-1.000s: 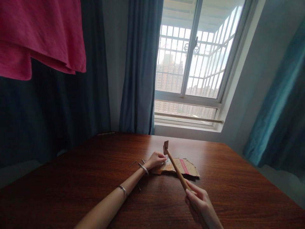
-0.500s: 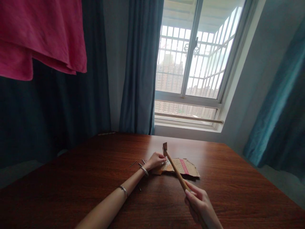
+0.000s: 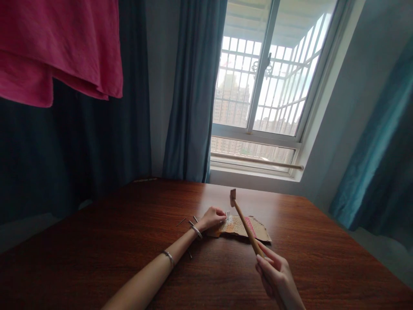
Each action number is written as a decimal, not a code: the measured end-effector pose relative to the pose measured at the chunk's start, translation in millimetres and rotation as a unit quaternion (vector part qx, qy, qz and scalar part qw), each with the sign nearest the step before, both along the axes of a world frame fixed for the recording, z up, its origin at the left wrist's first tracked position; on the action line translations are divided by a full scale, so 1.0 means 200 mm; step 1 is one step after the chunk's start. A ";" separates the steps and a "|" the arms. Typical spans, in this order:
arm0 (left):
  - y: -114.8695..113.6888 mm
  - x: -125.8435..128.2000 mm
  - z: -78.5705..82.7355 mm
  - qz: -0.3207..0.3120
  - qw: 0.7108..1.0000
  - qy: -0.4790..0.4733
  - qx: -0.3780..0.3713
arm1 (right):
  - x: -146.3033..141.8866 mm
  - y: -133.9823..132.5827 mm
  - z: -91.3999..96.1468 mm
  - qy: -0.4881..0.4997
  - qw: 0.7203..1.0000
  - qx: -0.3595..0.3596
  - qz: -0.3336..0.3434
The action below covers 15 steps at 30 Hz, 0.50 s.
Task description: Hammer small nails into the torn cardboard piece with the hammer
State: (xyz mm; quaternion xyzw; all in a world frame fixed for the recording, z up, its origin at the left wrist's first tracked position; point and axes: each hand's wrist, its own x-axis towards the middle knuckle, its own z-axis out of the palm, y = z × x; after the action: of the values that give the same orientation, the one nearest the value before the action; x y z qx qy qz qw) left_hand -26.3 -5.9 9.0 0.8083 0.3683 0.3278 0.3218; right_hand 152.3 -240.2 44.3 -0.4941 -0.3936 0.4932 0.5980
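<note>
My right hand (image 3: 274, 269) grips a hammer (image 3: 248, 231) by the lower part of its wooden handle. The hammer's head is raised above the far side of a piece of layered cardboard (image 3: 262, 234), which has many small holes and a pink stripe. At the cardboard's left end, my left hand (image 3: 213, 218) is closed in a pinch on a thin nail. Right beside its fingertips, thin nails (image 3: 228, 215) stand upright. Several loose nails (image 3: 181, 222) lie on the table left of the wrist, and one more nail (image 3: 190, 255) lies nearer to me, by the forearm.
The brown wooden table (image 3: 145, 224) reaches back to a blue curtain (image 3: 193, 107) and a barred window (image 3: 248, 129). A pink cloth (image 3: 80, 51) hangs at upper left. Another curtain (image 3: 371, 142) hangs on the right.
The hammer and my right hand have shifted slightly right, so its head is farther from my left fingertips. The upright nails now show more plainly. My left hand stays at the cardboard.
</note>
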 end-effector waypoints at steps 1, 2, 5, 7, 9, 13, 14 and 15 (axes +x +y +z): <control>0.00 0.00 0.00 -0.002 1.000 0.002 0.000 | 0.01 0.00 0.00 -0.004 1.000 -0.002 -0.020; 0.00 0.00 0.01 -0.002 1.000 0.005 -0.001 | 0.02 0.01 0.00 -0.009 0.999 -0.004 -0.038; 0.00 0.00 0.01 -0.005 1.000 0.016 0.010 | 0.07 0.02 0.00 -0.034 0.995 -0.008 -0.095; 0.01 -0.01 0.01 -0.007 0.999 0.017 0.037 | 0.11 0.03 -0.02 -0.074 0.988 -0.012 -0.138; 0.03 -0.02 0.00 -0.012 0.997 0.023 0.067 | 0.16 0.04 -0.04 -0.137 0.972 -0.028 -0.188; 0.06 -0.05 0.00 -0.038 0.993 0.059 0.092 | 0.26 0.05 -0.08 -0.291 0.915 -0.100 -0.260; 0.07 -0.06 0.00 -0.045 0.992 0.074 0.095 | 0.28 0.05 -0.09 -0.323 0.901 -0.119 -0.266; 0.06 -0.06 0.01 -0.050 0.990 0.093 0.097 | 0.30 0.05 -0.09 -0.352 0.887 -0.136 -0.267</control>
State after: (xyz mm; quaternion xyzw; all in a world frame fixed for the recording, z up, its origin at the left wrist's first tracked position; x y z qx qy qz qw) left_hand -39.0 6.4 10.2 0.8800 0.3220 0.2688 0.2228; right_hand 213.0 -230.0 25.9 -0.7981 -0.3604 0.1573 0.4565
